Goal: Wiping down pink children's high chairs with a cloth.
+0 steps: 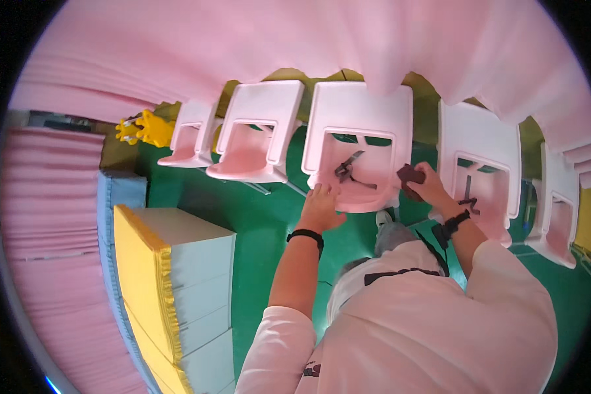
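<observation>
In front of me stands a pink high chair with a flat tray point(360, 105) and a scooped seat point(379, 176). Dark harness straps point(352, 172) lie loose on that seat. My left hand point(320, 209) rests at the seat's near left edge, fingers stretched out and holding nothing. At the right side of the same chair, my right hand point(429, 189) grips a dark maroon block point(410, 176), perhaps a sponge or folded cloth; I cannot tell which. The block is close to the seat's right rim.
More pink high chairs stand in the row, a neighbouring one point(259, 125) to the left and another point(479, 141) to the right. Pink curtains point(243, 39) hang behind them. A cabinet with a yellow cloth cover point(141, 262) stands at left on the green floor point(256, 256).
</observation>
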A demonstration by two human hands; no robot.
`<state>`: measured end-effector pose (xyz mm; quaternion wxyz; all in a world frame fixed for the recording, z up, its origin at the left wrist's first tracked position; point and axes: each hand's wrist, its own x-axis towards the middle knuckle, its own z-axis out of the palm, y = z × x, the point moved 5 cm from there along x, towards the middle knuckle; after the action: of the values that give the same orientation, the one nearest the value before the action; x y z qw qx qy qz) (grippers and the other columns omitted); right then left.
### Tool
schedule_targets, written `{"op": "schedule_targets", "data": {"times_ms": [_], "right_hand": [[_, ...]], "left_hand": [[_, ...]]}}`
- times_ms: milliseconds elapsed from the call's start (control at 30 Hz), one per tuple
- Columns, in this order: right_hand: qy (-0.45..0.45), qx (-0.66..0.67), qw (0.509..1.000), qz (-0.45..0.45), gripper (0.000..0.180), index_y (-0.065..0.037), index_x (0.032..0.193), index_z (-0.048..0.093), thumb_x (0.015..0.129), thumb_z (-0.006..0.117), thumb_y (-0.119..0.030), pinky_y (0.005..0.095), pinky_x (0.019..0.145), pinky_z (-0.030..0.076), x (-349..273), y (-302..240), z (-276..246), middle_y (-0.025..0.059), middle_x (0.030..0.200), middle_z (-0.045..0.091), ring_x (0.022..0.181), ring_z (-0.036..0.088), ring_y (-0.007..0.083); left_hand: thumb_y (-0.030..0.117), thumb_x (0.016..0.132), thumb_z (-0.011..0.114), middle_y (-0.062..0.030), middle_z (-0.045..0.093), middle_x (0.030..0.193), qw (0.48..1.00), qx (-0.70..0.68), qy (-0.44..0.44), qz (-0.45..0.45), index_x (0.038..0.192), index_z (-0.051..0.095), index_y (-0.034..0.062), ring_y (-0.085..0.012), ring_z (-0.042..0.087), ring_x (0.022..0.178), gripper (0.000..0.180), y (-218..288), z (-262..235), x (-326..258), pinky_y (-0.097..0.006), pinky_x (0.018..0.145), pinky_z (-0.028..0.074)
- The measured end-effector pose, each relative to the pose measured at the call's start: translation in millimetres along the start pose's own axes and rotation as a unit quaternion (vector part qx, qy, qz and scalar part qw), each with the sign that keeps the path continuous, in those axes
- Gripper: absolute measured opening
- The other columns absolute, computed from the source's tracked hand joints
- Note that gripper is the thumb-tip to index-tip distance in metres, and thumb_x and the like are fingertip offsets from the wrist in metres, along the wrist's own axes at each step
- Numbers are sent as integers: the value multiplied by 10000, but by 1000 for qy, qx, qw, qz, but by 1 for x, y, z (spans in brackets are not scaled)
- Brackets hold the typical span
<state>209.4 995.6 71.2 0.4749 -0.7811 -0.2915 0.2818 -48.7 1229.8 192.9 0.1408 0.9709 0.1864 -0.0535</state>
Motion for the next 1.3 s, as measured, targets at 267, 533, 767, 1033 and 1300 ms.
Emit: {"op": "schedule_targets", "data": {"times_ms": [267, 533, 767, 1033, 1300], "right_hand": [[-54, -77, 995, 20, 565, -70, 1266, 536, 804, 835, -200, 486, 894, 563, 31, -27, 37, 221, 1126, 711, 1039, 704, 437], [-92, -176, 973, -120, 571, -52, 1278, 576, 756, 809, -41, 498, 1051, 486, 30, -11, 57, 185, 1262, 643, 1201, 582, 429], [-186, -210, 937, -209, 501, -59, 1222, 593, 759, 779, -12, 515, 1051, 479, 56, 0, 54, 168, 1212, 655, 1183, 593, 409], [-49, -272, 944, -182, 500, -86, 1264, 586, 799, 755, -22, 517, 1090, 475, 133, 14, 38, 196, 1240, 651, 1220, 596, 429], [93, -258, 960, -53, 481, -89, 1298, 578, 842, 728, -47, 527, 1042, 495, 235, 3, 28, 230, 1220, 645, 1206, 602, 439]], "left_hand": [[249, 757, 726, -147, 688, 1195, 949, 41, -313, 27, 1194, 709, 110, -360, 669, 1168, 459, 3, 71, 40, -499, 980, 554], [234, 765, 717, -155, 708, 1157, 953, 1, -294, 77, 1114, 737, 55, -357, 682, 1125, 392, 12, 49, 52, -470, 979, 567], [238, 764, 717, -139, 689, 1180, 940, -3, -336, 61, 1134, 713, 61, -344, 645, 1181, 410, 12, 51, 54, -470, 992, 566], [233, 753, 720, -134, 690, 1194, 936, 0, -350, 45, 1154, 712, 49, -335, 644, 1179, 442, 11, 49, 53, -449, 984, 569], [233, 753, 704, -135, 695, 1182, 933, 3, -356, 47, 1167, 700, 34, -344, 650, 1170, 460, 10, 56, 54, -464, 976, 580]]}}
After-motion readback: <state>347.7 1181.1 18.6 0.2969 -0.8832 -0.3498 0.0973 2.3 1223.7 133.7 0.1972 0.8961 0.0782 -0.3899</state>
